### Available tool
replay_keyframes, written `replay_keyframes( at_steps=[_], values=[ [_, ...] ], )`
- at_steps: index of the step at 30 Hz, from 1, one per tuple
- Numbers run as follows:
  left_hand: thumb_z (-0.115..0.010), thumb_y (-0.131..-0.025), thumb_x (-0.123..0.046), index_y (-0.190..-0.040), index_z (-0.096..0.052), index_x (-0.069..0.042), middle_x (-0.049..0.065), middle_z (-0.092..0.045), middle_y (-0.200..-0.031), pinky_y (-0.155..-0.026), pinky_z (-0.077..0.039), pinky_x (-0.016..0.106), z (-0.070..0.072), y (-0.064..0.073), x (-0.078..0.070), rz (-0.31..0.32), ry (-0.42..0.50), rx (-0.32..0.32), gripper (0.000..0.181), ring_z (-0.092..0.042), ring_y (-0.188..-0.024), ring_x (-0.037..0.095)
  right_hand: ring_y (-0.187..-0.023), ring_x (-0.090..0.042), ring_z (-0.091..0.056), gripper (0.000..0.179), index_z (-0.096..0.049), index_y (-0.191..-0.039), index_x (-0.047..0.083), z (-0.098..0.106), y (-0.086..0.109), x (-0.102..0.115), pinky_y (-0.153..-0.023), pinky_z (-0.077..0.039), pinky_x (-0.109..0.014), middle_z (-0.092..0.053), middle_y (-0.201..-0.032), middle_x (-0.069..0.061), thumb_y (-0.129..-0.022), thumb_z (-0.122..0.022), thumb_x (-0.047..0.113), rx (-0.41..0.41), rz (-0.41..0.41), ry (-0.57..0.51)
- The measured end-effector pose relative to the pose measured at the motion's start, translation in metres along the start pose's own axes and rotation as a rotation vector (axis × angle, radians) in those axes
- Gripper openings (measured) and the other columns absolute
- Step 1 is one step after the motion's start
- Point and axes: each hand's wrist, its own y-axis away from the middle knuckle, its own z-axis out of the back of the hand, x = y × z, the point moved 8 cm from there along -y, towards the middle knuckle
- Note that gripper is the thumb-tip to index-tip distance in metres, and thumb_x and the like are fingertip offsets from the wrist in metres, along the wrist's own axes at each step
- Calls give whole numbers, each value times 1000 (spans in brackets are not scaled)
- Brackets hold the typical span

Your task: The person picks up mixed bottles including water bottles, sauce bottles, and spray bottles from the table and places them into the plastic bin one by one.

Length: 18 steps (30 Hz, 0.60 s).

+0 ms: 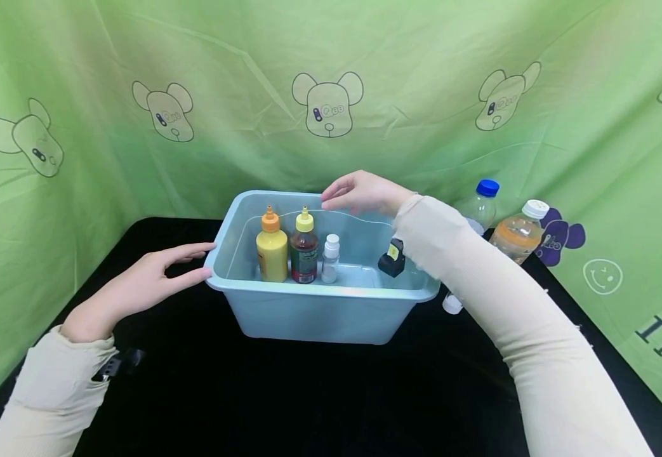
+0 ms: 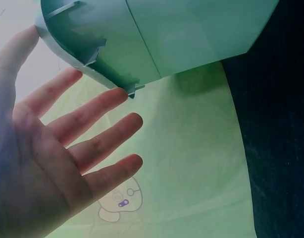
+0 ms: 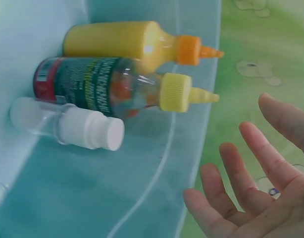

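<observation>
A light blue plastic tub (image 1: 313, 314) stands on the black table. Inside it, along the near wall, stand a yellow squeeze bottle (image 1: 273, 255) with an orange nozzle, a sauce bottle (image 1: 304, 259) with a green label and yellow nozzle, and a small clear bottle (image 1: 330, 263) with a white cap. My left hand (image 1: 142, 282) touches the tub's left rim, thumb and fingertips at its edge, the other fingers spread. Above the far rim hovers my right hand (image 1: 365, 192), its fingers loosely bent and holding nothing; the right wrist view shows its spread fingers (image 3: 256, 171) beside the nozzles.
Right of the tub, partly behind my right sleeve, are a clear bottle with a blue cap (image 1: 487, 188) and a white-capped bottle with an orange band (image 1: 516, 236). A white cap (image 1: 452, 304) shows by the tub's right side. A green printed curtain (image 1: 251, 158) hangs behind.
</observation>
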Motion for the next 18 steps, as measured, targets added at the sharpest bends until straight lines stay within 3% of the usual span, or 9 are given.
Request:
replay_keyframes(
  at_steps=[10,18],
  values=[
    [-55,-93,-40,-138,-46,-21,8,-54,-135,-97,-41,55,0,0,0,-6,3,-5,50,-49,-123,32,-124,-21,-49,39,-57,-124,10,18,13,8,-106,-41,-43,-54,-134,-8,-89,-64,25,-20,19,-84],
    [-55,-93,-38,-138,-46,-21,7,-55,-134,-97,-41,54,1,1,-3,-18,13,-6,49,-50,-123,31,-124,-23,-49,40,-56,-126,9,29,28,13,-105,-43,-40,-56,-130,-8,-90,-62,25,-51,41,-78]
  ],
)
